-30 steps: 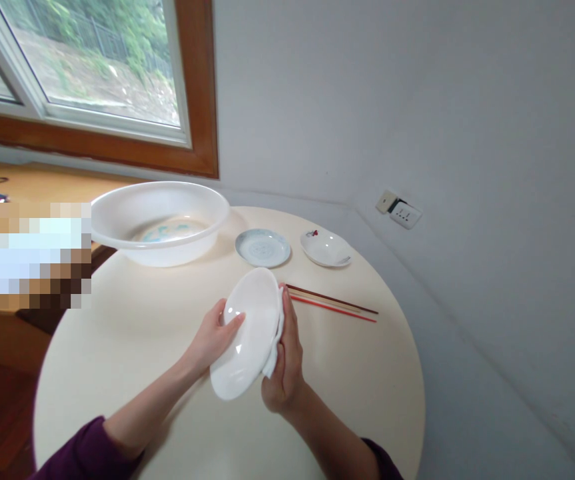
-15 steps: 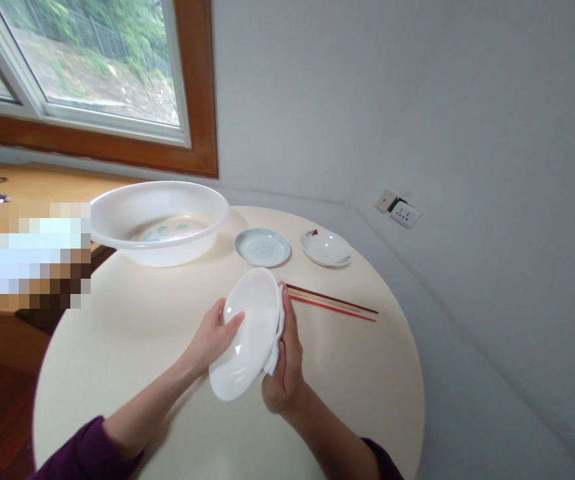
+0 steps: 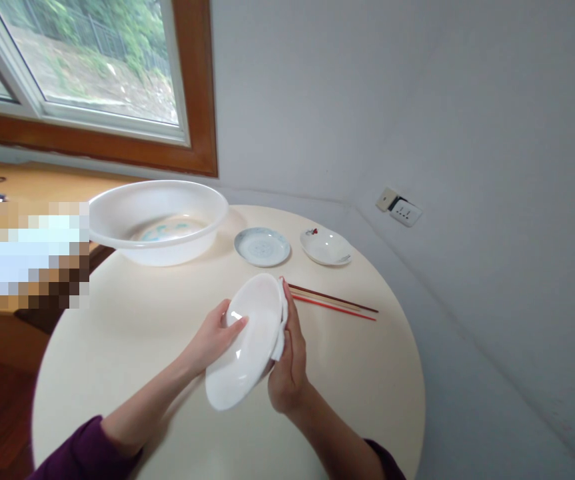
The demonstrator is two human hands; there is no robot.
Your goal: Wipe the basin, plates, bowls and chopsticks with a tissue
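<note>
A white plate [image 3: 252, 353] is held tilted above the table, its glossy face toward me. My left hand [image 3: 220, 333] grips its left rim, thumb on the face and the other fingers hidden behind. On the far right side, my right hand [image 3: 291, 353] presses a white cloth [image 3: 280, 340] against the back of the plate, fingers together and pointing up. Just beyond the right hand lie several chopsticks [image 3: 337, 301], dark brown, pale and red.
A round cream table [image 3: 127, 340] fills the middle. On it stand a large translucent white basin [image 3: 182, 253] at the back left, a bluish patterned plate [image 3: 262, 247] and a white dish with a red motif [image 3: 326, 247]. A wall socket [image 3: 406, 213] is at the right.
My right hand and the cloth have slid slightly up and to the right along the plate's back. The plate has tipped a little, its lower end shifting down and left.
</note>
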